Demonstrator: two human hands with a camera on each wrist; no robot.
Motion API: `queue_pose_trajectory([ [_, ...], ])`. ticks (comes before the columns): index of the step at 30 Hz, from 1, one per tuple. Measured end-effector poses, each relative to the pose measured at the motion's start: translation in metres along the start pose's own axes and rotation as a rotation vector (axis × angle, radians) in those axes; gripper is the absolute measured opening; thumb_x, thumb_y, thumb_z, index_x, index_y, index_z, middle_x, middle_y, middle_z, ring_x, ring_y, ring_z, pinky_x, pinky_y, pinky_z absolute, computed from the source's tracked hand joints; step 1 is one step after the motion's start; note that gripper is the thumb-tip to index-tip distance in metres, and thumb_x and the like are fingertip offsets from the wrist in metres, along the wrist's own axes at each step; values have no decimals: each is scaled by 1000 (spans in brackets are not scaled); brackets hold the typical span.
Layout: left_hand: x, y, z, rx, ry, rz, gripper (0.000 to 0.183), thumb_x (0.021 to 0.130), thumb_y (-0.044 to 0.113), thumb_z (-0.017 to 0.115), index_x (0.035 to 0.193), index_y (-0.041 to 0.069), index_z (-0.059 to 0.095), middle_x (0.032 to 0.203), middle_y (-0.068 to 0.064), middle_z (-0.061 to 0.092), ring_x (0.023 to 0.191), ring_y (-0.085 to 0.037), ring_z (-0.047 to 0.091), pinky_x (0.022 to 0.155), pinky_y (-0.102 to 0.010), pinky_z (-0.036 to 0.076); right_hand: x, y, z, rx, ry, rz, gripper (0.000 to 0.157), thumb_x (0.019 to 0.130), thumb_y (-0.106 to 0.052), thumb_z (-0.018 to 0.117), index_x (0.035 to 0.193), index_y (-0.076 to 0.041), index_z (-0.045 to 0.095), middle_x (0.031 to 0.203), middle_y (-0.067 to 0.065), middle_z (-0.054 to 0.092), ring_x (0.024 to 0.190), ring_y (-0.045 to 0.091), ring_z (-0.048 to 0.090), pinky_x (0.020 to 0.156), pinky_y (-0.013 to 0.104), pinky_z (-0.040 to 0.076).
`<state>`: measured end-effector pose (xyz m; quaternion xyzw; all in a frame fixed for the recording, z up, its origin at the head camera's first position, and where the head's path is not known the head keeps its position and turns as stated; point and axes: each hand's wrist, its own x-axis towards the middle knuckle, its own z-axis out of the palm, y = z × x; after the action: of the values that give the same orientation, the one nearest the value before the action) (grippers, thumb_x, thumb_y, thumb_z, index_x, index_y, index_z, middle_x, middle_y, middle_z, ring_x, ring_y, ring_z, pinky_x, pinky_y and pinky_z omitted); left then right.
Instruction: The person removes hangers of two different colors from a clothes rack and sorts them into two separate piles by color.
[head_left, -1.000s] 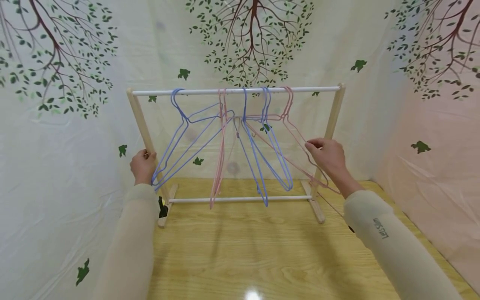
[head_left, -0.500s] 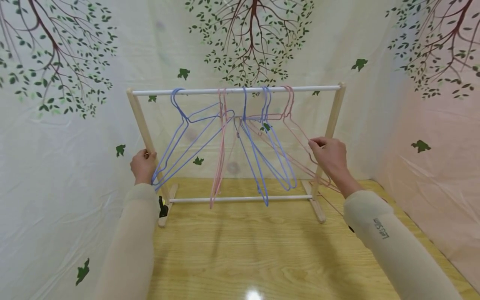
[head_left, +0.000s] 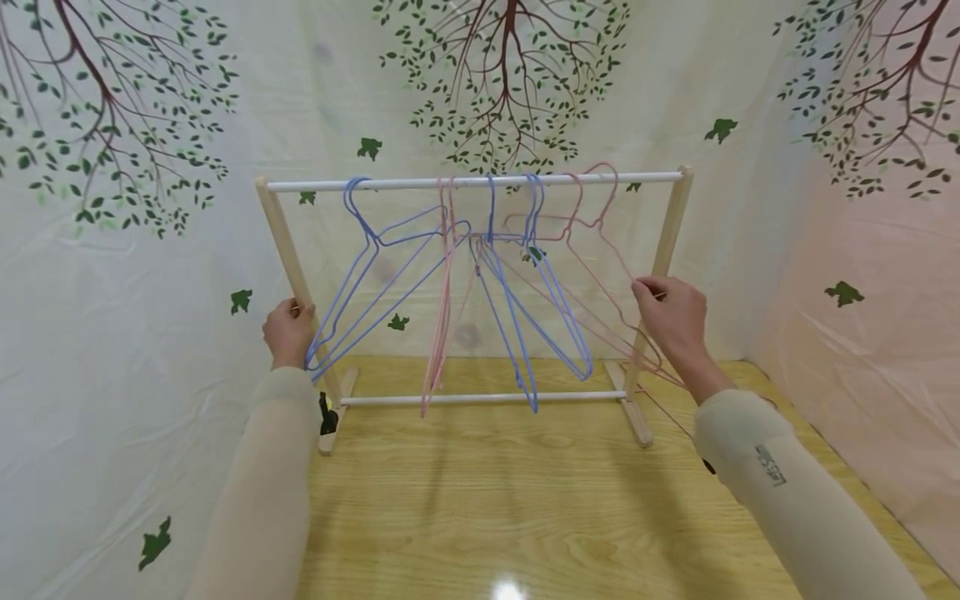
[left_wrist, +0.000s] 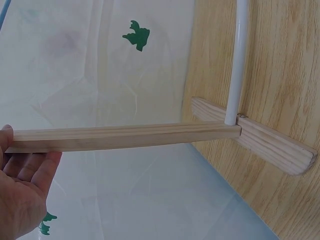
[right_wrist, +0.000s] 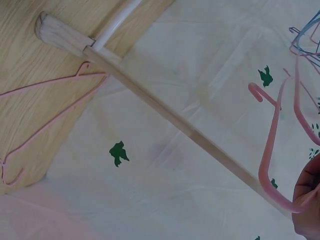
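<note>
My left hand point(head_left: 288, 333) holds the left wooden post point(left_wrist: 125, 137) of a small hanger rack, thumb on one side and fingers on the other. The right hand point(head_left: 675, 318) pinches the shoulder of a pink clothes hanger point(right_wrist: 268, 147) near the right post point(head_left: 670, 237). That hanger's hook loops over the white top rail point(head_left: 480, 181), and its lower bar slants down to the right. Another pink hanger point(head_left: 592, 265) hangs just left of it. Further left along the rail hang several blue hangers point(head_left: 348, 292) and pink hangers point(head_left: 435, 350).
A white lower bar point(head_left: 480, 399) joins the rack's wooden feet point(head_left: 636, 417) on the wood-grain table point(head_left: 480, 500). Behind the right foot, a pink hanger point(right_wrist: 47, 80) lies on the table. A small black object point(head_left: 327, 414) is by the left foot. Leaf-printed sheets point(head_left: 322, 92) surround the table.
My right hand has moved slightly right with the pink hanger, whose hook now stands apart from the neighbouring pink hook on the rail. The left hand stays on the post.
</note>
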<state>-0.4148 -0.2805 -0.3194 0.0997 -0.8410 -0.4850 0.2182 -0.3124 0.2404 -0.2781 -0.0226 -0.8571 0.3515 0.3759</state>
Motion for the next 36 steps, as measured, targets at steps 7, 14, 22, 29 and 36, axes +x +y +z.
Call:
queue_pose_trajectory([
  [7, -1, 2, 2, -1, 25, 15, 41, 104, 19, 52, 138, -4, 54, 133, -24, 59, 123, -39, 55, 106, -46, 41, -5, 18, -1, 57, 91, -3, 27, 96, -21, 66, 102, 3, 76, 90, 20, 72, 66, -1, 51, 60, 13, 39],
  [14, -1, 2, 3, 5, 26, 21, 42, 104, 20, 51, 138, -4, 55, 133, -24, 59, 124, -40, 54, 108, -47, 39, -13, 32, -4, 122, 209, -48, 20, 93, -14, 70, 95, 5, 77, 87, 20, 71, 63, -10, 48, 59, 10, 38],
  [22, -4, 2, 4, -2, 37, 26, 41, 104, 19, 52, 137, -5, 55, 132, -24, 59, 124, -39, 55, 107, -47, 39, -26, 53, -6, 170, 298, -70, 16, 92, -11, 70, 95, 2, 78, 80, 0, 67, 68, -11, 52, 63, 6, 42],
  [29, -7, 0, 4, -1, 48, 32, 41, 104, 19, 51, 137, -5, 55, 131, -25, 60, 123, -40, 55, 107, -48, 39, -36, 69, -8, 208, 362, -85, 14, 91, -9, 70, 93, 3, 78, 78, -23, 58, 68, -11, 54, 61, 6, 43],
  [36, -10, -2, 4, 7, 48, 27, 41, 104, 20, 51, 137, -6, 55, 132, -25, 59, 124, -40, 54, 108, -49, 38, -49, 85, -9, 252, 425, -46, 16, 90, -11, 71, 93, 4, 77, 77, -26, 58, 67, -8, 55, 61, 6, 43],
])
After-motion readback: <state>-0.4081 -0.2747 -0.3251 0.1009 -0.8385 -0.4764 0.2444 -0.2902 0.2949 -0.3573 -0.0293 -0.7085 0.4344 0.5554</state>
